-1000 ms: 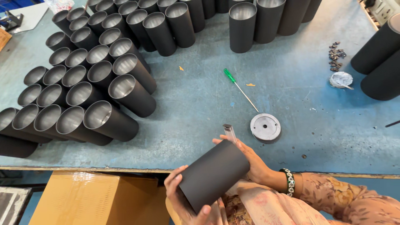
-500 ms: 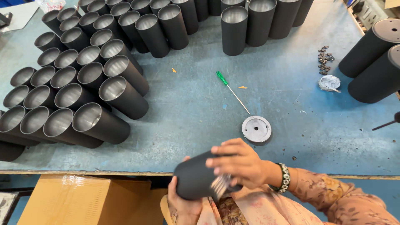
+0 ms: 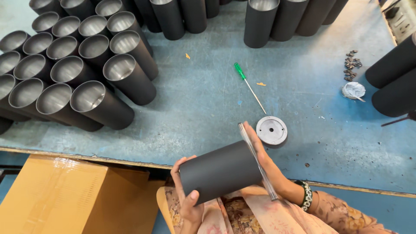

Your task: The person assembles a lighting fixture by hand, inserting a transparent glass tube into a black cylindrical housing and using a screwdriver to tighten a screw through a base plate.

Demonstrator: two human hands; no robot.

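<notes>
The black cylindrical tube lies on its side, held in front of the near edge of the bench, above the person's lap. The left hand cups the tube's left end: fingers curled over the top rim, thumb pressed against the lower side. The right hand lies flat against the tube's right end, fingers extended toward the bench, pressing a thin metal strip across that end. The wrist carries a beaded bracelet. A round metal disc lies on the bench just beyond the right fingertips. A green-handled screwdriver lies farther in, toward mid-bench.
</notes>
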